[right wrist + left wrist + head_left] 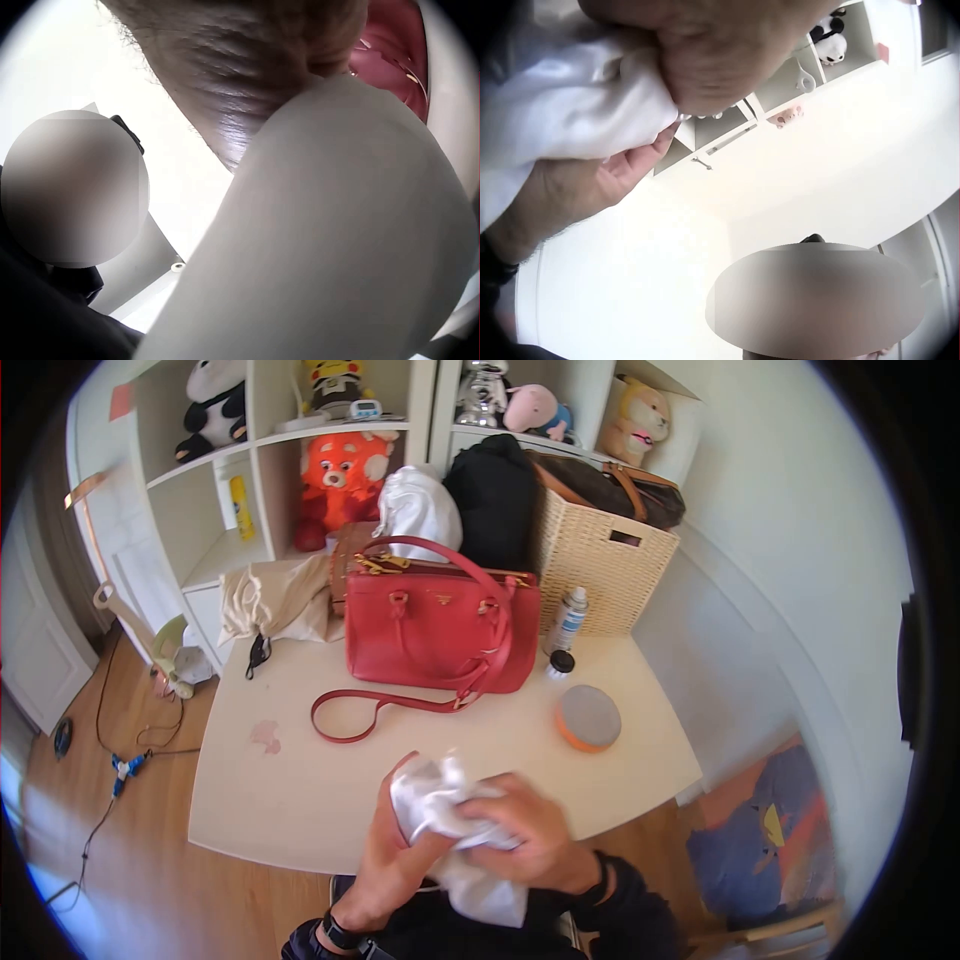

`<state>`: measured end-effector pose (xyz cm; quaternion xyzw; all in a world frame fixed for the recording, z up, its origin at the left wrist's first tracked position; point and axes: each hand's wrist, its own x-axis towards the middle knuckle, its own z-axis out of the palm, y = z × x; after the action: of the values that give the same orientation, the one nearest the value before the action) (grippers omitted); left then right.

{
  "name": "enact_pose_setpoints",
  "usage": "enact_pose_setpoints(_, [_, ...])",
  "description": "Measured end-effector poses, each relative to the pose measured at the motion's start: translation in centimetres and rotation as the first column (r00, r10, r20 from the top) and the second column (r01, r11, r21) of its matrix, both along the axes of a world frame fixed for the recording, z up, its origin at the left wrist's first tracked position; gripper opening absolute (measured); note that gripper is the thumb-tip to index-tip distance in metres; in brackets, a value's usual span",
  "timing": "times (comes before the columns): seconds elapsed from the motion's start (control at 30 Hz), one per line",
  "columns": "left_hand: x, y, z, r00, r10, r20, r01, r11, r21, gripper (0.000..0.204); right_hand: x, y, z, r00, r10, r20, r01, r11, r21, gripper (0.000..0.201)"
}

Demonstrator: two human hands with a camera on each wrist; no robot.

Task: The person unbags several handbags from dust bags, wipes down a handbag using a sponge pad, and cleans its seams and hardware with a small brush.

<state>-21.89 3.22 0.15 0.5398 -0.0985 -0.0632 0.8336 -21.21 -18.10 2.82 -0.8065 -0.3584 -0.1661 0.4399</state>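
A bunched white cloth (490,890) is held over the table's front edge, its lower part hanging toward the person's lap. My left hand (395,865) grips it from the left with the thumb across it. From the right, my right hand (530,830) pinches folds of the same cloth, blurred in the head view. Shiny folds of the cloth (577,112) lie between both hands in the left wrist view. A pale, smooth stretch of the cloth (322,225) fills much of the right wrist view. Beyond the hands stands a red handbag (430,625), its strap looped on the table.
On the cream table (290,800) are an orange-rimmed round tin (588,718), a spray can (568,615), a small black-capped bottle (560,663) and a beige cloth bag (275,600). Behind are a woven basket (600,570) and shelves with plush toys. A cable (100,810) crosses the floor.
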Motion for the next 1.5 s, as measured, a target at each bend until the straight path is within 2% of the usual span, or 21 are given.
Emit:
enact_pose_setpoints(0.07, [-0.3,0.3,1.7,0.995,-0.039,0.097,0.046,0.997,-0.068,0.089,1.0,-1.7,3.9,0.966,-0.148,0.21,0.15,0.989,0.005,0.044])
enact_pose_setpoints(0.13, [-1.0,1.1,2.2,0.992,0.077,0.099,-0.076,0.997,-0.016,0.09,1.6,-4.7,7.8,0.777,-0.414,0.474,0.436,0.897,0.07,0.052])
enact_pose_setpoints(0.17, [-1.1,1.6,2.4,0.989,0.097,0.115,-0.097,0.995,0.001,0.091,2.7,-5.6,9.7,0.561,-0.581,0.589,0.538,0.797,0.274,0.058])
enact_pose_setpoints(0.2, [-1.3,1.8,2.6,0.989,0.079,0.122,-0.079,0.997,-0.004,0.091,4.6,-6.2,13.6,0.352,-0.669,0.655,0.392,0.74,0.546,0.061])
enact_pose_setpoints(0.23, [-1.6,2.0,2.9,0.981,0.159,0.111,-0.163,0.986,0.024,0.089,4.9,-5.1,17.9,0.077,-0.839,0.538,0.472,0.506,0.722,0.057])
enact_pose_setpoints(0.37, [-2.4,3.3,2.7,0.94,0.319,0.122,-0.331,0.938,0.1,0.086,10.0,-8.1,31.5,-0.184,-0.656,0.732,0.008,0.743,0.669,0.037])
enact_pose_setpoints(0.43, [-2.5,3.7,2.2,0.929,0.353,0.114,-0.365,0.925,0.109,0.085,12.8,-13.7,36.5,-0.425,-0.521,0.741,0.152,0.765,0.625,0.039])
enact_pose_setpoints(0.5, [-2.4,4.5,1.6,0.923,0.379,0.07,-0.385,0.915,0.117,0.083,18.9,-16.8,38.8,-0.55,-0.508,0.663,0.283,0.633,0.72,0.042])
enact_pose_setpoints(0.57, [-2.7,4.8,1.2,0.909,0.41,0.071,-0.416,0.901,0.127,0.077,25.7,-17.8,33.8,-0.177,-0.592,0.786,0.558,0.598,0.575,0.041])
enact_pose_setpoints(0.6, [-2.7,5.5,0.0,0.926,0.367,0.094,-0.377,0.918,0.126,0.076,29.9,-20.1,30.6,-0.144,-0.523,0.84,0.801,0.437,0.41,0.045])
enact_pose_setpoints(0.63, [-2.8,6.0,-0.6,0.939,0.324,0.117,-0.337,0.933,0.124,0.075,30.6,-19.9,26.4,0.128,-0.622,0.773,0.95,0.301,0.086,0.044])
enact_pose_setpoints(0.67, [-3.0,6.0,0.0,0.939,0.323,0.121,-0.337,0.933,0.124,0.075,32.0,-21.3,22.8,0.327,-0.687,0.649,0.935,0.336,-0.115,0.039])
enact_pose_setpoints(0.7, [-3.2,5.9,1.0,0.915,0.391,0.098,-0.402,0.906,0.134,0.071,31.3,-20.0,20.3,0.446,-0.791,0.418,0.881,0.471,-0.047,0.032])
enact_pose_setpoints(0.73, [-3.1,5.8,1.5,0.883,0.463,0.076,-0.47,0.872,0.14,0.068,29.9,-18.9,18.1,0.408,-0.731,0.547,0.886,0.462,-0.043,0.026])
enact_pose_setpoints(0.77, [-2.8,6.0,1.5,0.879,0.472,0.075,-0.477,0.868,0.135,0.068,28.3,-17.7,15.7,0.413,-0.678,0.608,0.817,0.57,0.081,0.021])
enact_pose_setpoints(0.87, [-2.4,7.5,1.4,0.841,0.535,0.076,-0.54,0.826,0.161,0.056,21.8,-14.1,12.2,0.56,-0.6,0.571,0.716,0.698,0.031,0.02])
enact_pose_setpoints(1.0, [-0.9,9.6,1.3,0.818,0.565,0.109,-0.575,0.809,0.117,0.052,13.9,-10.5,8.2,0.846,-0.496,0.197,0.498,0.866,0.044,0.019])
enact_pose_setpoints(1.1, [1.1,11.2,2.3,0.81,0.559,0.178,-0.586,0.785,0.202,0.053,9.8,-7.4,5.6,0.924,-0.377,-0.055,0.379,0.925,0.023,0.019])
enact_pose_setpoints(1.2, [4.5,12.9,4.2,0.813,0.54,0.215,-0.58,0.779,0.239,0.051,9.1,-4.9,2.0,0.936,-0.186,-0.299,0.212,0.976,0.058,0.02])
enact_pose_setpoints(1.4, [15.8,18.5,2.4,0.8,0.536,0.27,-0.6,0.7,0.387,0.056,12.3,-0.6,-2.3,0.879,-0.056,-0.473,0.065,0.998,0.002,0.024])
enact_pose_setpoints(1.5, [20.6,20.5,0.6,0.747,0.597,0.292,-0.647,0.552,0.526,0.059,13.9,-0.1,-4.0,0.867,-0.041,-0.496,0.046,0.999,-0.002,0.023])
